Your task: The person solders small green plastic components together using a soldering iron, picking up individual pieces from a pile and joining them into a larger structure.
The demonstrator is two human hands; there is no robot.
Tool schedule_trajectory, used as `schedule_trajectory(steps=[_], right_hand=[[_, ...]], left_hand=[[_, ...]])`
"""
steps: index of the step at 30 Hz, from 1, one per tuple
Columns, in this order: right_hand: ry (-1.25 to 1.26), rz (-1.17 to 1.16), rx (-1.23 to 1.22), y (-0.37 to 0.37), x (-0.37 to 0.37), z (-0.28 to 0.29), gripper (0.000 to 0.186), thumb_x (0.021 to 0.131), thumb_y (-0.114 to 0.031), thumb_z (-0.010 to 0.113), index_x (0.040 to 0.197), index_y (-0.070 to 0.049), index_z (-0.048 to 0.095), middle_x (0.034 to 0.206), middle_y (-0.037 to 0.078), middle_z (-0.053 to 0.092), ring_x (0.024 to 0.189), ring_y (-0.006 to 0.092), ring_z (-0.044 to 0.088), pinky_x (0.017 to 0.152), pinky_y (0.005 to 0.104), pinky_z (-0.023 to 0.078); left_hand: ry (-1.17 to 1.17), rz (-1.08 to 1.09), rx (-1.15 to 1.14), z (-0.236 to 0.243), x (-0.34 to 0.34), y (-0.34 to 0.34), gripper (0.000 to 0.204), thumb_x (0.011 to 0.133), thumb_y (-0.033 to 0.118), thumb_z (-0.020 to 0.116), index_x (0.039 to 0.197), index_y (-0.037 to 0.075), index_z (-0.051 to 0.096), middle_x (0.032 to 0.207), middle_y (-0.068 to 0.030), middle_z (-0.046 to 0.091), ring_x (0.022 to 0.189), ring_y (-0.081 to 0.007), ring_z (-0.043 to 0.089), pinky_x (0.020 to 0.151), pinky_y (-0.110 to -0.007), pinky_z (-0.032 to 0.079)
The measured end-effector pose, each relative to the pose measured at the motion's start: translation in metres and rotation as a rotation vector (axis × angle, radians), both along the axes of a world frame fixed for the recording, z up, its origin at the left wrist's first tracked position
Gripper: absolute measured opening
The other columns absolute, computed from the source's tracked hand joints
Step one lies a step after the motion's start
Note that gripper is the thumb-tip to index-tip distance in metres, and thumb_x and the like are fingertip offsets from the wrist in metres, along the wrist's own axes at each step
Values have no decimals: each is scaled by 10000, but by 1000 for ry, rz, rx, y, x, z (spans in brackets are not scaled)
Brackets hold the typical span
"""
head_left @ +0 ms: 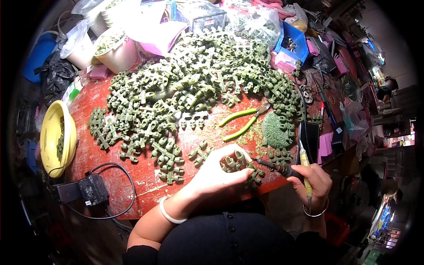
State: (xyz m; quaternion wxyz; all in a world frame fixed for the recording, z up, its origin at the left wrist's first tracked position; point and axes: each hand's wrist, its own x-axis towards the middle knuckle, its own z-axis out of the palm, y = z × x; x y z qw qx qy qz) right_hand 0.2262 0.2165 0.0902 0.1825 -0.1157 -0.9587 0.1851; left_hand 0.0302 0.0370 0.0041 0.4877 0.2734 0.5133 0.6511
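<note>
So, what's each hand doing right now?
Left hand: closed, holding a green part.
Right hand: closed, holding a dark pointed tool, plus a yellow stick.

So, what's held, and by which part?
Left hand: a green moulded piece, between thumb and fingers, exact spot hidden. Right hand: a dark tool by its handle, apparently also a yellow-wrapped stick.

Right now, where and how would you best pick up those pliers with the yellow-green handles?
Probably by both handles together, coming from the left, near side: the pliers lie on the red tabletop with their handles spread that way, among small green scraps, while the metal head points right and away, toward the heap of green parts.
</note>
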Motion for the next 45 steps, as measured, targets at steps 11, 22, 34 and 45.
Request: schedule_trajectory(steps=[11, 22, 34, 45], right_hand=[[17, -42, 0, 1, 1, 0, 323, 749, -121, 867, 1021, -40, 714, 762, 101, 636, 625, 251, 620, 549, 326, 469], [-22, -291, 303, 30, 15, -26, 270, 783, -130, 842, 992, -38, 698, 796, 112, 612, 668, 319, 631, 582, 384, 493], [-62, -320, 328, 28, 15, -31, 280, 776, -148, 853, 989, -40, 707, 790, 110, 609, 658, 319, 630, 566, 392, 496], [-28, -303, 330, 28, 15, -33, 261, 778, -88, 841, 986, -25, 698, 746, 133, 572, 619, 329, 592, 551, 387, 460]], left_hand=[[-40, -32, -49, 2, -2, -1, 198, 833, 122, 790, 964, 49, 661, 872, 17, 645, 795, -49, 560, 713, -237, 457], [-33, -12, -44, 2, 2, 0, 222, 823, 138, 789, 982, 38, 671, 862, 6, 643, 803, -65, 557, 749, -251, 468], [-74, 7, -43, 2, 2, -1, 227, 820, 47, 803, 987, 47, 650, 870, -1, 639, 733, -74, 607, 639, -252, 516], [-86, -1, -31, 1, 2, -1, 216, 828, 43, 800, 985, 44, 651, 877, -7, 639, 732, -82, 612, 634, -255, 522]])
